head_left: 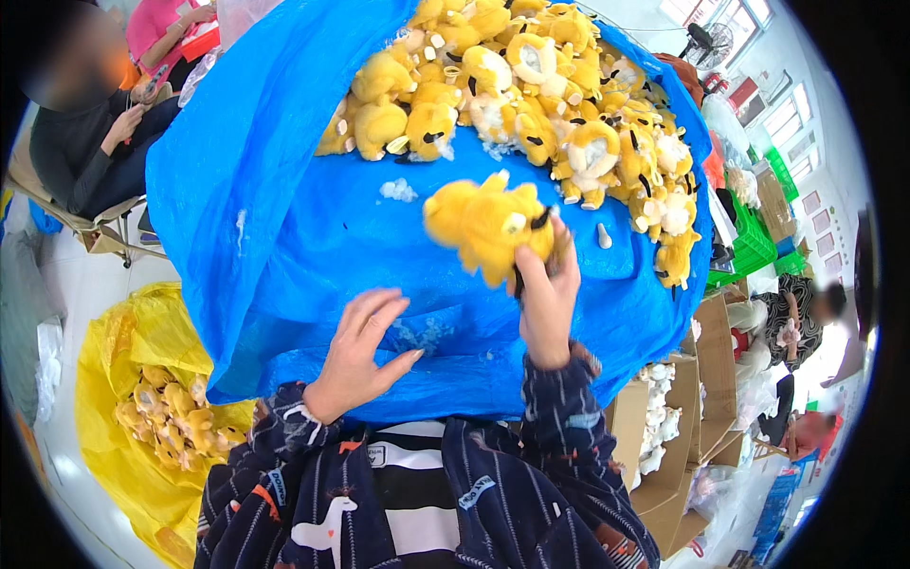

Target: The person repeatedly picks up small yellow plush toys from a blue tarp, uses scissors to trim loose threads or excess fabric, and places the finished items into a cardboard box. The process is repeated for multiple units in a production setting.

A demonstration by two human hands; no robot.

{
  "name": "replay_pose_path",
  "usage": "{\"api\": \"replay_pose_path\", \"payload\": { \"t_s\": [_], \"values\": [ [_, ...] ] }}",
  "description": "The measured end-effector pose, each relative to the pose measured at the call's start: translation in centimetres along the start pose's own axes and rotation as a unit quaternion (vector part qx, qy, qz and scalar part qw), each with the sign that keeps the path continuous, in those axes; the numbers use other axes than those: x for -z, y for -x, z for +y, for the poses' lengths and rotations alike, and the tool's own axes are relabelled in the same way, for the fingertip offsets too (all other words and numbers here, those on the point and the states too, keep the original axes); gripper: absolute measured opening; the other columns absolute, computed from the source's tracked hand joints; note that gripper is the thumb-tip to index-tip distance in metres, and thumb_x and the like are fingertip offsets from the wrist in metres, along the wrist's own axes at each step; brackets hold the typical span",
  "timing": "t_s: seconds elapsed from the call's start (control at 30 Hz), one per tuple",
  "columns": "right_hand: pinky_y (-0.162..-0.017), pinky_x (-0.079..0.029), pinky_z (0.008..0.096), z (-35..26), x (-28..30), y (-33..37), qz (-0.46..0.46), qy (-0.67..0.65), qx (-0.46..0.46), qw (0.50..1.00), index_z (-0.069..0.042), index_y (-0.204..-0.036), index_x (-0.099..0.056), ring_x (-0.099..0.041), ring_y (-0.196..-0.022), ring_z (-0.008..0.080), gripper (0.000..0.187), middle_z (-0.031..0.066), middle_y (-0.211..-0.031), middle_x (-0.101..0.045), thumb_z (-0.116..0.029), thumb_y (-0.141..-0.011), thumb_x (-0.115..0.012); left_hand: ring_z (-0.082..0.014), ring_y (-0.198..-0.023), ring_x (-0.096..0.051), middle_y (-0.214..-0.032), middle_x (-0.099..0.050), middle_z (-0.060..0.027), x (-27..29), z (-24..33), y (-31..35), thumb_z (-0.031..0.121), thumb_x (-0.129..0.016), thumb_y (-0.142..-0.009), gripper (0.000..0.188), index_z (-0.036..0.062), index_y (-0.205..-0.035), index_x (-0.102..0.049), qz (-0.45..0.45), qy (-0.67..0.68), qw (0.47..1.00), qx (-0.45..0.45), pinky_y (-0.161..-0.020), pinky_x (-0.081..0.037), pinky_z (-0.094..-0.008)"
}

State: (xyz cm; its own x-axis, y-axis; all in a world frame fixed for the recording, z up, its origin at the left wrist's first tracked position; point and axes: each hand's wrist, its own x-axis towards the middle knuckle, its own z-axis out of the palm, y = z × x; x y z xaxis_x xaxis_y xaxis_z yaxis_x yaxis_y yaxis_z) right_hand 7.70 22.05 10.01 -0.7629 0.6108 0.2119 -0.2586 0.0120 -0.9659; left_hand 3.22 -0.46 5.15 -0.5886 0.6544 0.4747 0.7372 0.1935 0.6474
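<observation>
My right hand (548,294) grips a yellow plush toy (488,228) by one end and holds it above the blue plastic sheet (313,228). The toy looks slightly blurred, with a dark strip near my fingers. My left hand (358,353) hovers over the near part of the sheet, thumb and fingers apart, holding nothing. At the back of the sheet lies a large heap of similar yellow plush toys (431,119), some showing white stuffing. A tuft of white stuffing (399,191) and a small pale peg-shaped piece (604,235) lie on the sheet.
On the left floor, a yellow plastic sack (109,379) contains several small plush toys (175,412). Cardboard boxes (678,474) with white plush pieces (654,422) stand at the right. A seated person (81,142) is at the far left; other people work farther off. Green crates (754,237) sit right.
</observation>
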Motion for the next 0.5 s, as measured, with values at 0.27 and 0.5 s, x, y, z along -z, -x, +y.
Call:
{"api": "replay_pose_path", "payload": {
  "t_s": [0.27,0.5],
  "values": [
    [-0.046,-0.039,0.0216,-1.5,-1.4,6.2,-0.172,-0.201,-0.292,0.919,-0.004,-0.141,-0.028,-0.046,-0.057,0.0050,0.065,0.0044,-0.095,-0.056,-0.014,-0.087,-0.062,-0.0304,-0.115,-0.052,-0.125,-0.051,-0.0160,-3.5,-0.5,-1.0,0.013,-0.075,-0.069,0.075,0.0036,-0.132,-0.037,0.091,-0.001,0.996,-0.009,-0.099,-0.037,-0.0432],
    [-0.053,-0.036,0.0140,1.1,0.7,6.3,-0.128,0.097,-0.109,0.981,0.002,-0.122,-0.053,-0.042,-0.062,-0.0022,0.048,0.0027,-0.109,-0.061,-0.011,-0.080,-0.071,-0.0200,-0.116,-0.050,-0.128,-0.048,-0.0131,-3.5,-0.9,1.1,0.012,-0.069,-0.082,0.074,-0.0009,-0.139,-0.024,-0.003,0.489,0.844,0.222,-0.097,-0.042,-0.0330]
  ]
}}
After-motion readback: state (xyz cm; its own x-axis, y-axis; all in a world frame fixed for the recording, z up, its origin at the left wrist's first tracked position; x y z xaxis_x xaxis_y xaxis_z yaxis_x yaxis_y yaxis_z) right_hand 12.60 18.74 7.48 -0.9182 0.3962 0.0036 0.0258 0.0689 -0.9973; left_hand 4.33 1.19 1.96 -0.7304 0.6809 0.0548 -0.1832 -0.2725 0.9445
